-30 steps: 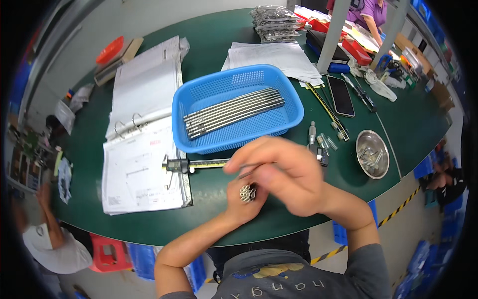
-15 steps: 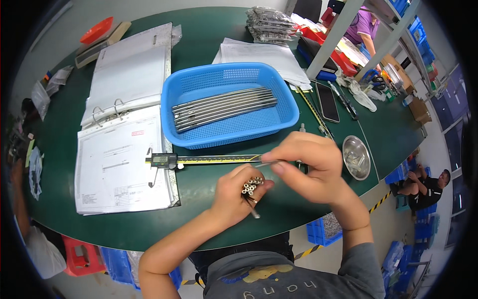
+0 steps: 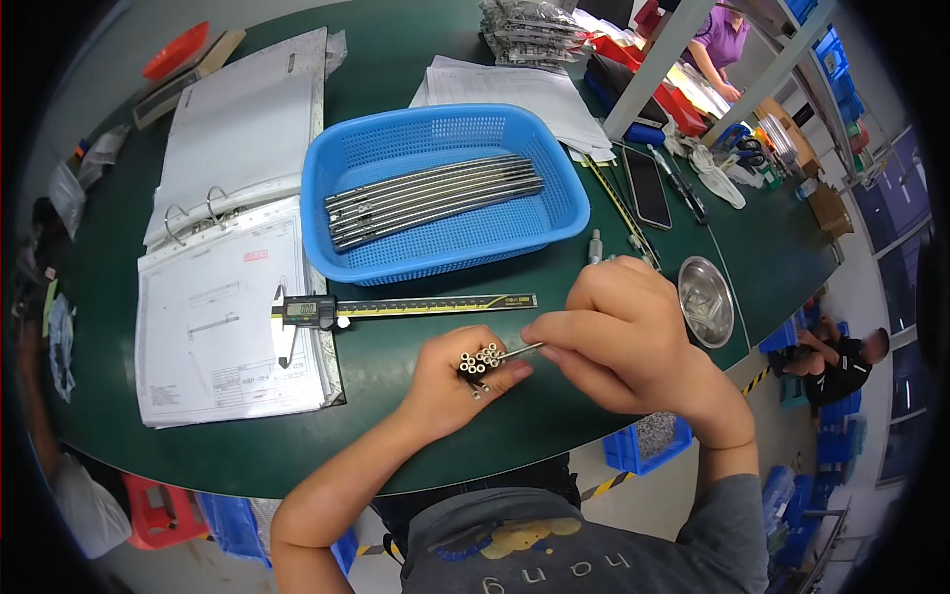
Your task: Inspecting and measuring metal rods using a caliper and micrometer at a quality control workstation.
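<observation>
My left hand (image 3: 450, 381) grips a bundle of short metal tubes (image 3: 479, 360), their open ends facing up, just above the green table (image 3: 396, 455). My right hand (image 3: 618, 332) pinches a thin metal pin (image 3: 522, 349) whose tip touches the bundle. A digital caliper (image 3: 396, 309) lies on the table just beyond both hands. Behind it stands a blue plastic basket (image 3: 341, 233) holding several long metal rods (image 3: 430, 198).
An open ring binder with a drawing sheet (image 3: 223, 327) lies at the left. A small steel bowl (image 3: 705, 300) sits at the right, a black phone (image 3: 648, 186) and pens beyond it. Stacked papers (image 3: 515, 89) lie behind the basket. Another person (image 3: 727, 45) works at the far right.
The view has shifted and my hands have come lower in it. My right hand, which covered the bundle, has drawn to the right and now holds a pin against the tubes.
</observation>
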`<state>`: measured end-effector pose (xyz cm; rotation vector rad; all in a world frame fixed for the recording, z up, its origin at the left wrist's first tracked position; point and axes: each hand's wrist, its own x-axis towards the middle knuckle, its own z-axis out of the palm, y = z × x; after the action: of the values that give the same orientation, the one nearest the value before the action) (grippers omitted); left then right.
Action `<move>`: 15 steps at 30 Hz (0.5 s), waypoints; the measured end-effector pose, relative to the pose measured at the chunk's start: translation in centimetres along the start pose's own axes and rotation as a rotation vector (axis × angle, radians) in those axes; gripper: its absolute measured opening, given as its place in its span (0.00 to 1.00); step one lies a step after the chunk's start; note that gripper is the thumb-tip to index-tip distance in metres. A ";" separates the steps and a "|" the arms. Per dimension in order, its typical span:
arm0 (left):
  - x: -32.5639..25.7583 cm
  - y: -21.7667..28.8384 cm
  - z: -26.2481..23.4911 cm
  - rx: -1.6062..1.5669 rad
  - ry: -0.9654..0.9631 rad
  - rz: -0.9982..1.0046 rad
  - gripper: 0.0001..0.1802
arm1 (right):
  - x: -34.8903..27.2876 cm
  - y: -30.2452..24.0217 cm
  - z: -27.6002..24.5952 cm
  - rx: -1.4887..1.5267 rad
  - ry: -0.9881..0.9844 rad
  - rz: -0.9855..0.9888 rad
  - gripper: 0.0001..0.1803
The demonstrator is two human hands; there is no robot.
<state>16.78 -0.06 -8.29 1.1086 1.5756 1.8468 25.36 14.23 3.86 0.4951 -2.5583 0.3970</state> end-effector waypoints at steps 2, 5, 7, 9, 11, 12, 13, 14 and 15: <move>0.1 0.2 -0.2 0.001 -0.079 -0.130 0.13 | 0.1 0.0 -0.2 -0.053 -0.052 -0.005 0.08; 0.3 0.8 0.0 0.066 -0.125 -0.071 0.14 | 0.5 0.2 -0.2 -0.058 -0.075 -0.035 0.08; 0.2 0.4 0.0 0.092 -0.145 -0.050 0.14 | 0.7 0.1 -0.1 -0.065 -0.094 -0.047 0.08; 0.1 0.2 -0.1 0.120 -0.159 -0.031 0.14 | 0.8 0.0 -0.2 -0.067 -0.113 -0.063 0.08; 0.0 0.2 -0.4 0.099 -0.171 -0.071 0.11 | 1.1 -0.3 -0.5 -0.059 -0.146 -0.037 0.08; 0.0 0.3 -0.4 0.097 -0.169 -0.071 0.11 | 1.0 -0.4 -0.1 -0.059 -0.148 -0.037 0.08; 0.0 0.4 -0.4 0.051 -0.165 -0.092 0.09 | 0.9 -0.7 0.7 0.059 -0.059 -0.032 0.08; 0.0 0.4 -0.5 0.006 -0.160 -0.115 0.07 | 0.8 -0.9 1.7 0.178 0.031 -0.026 0.08; -0.1 -0.1 -0.2 0.003 -0.167 -0.109 0.07 | 0.9 -1.4 2.4 0.168 0.032 -0.023 0.08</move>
<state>16.65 -0.19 -8.44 1.1245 1.5123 1.6374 24.23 11.84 2.58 0.5734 -2.4986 0.6104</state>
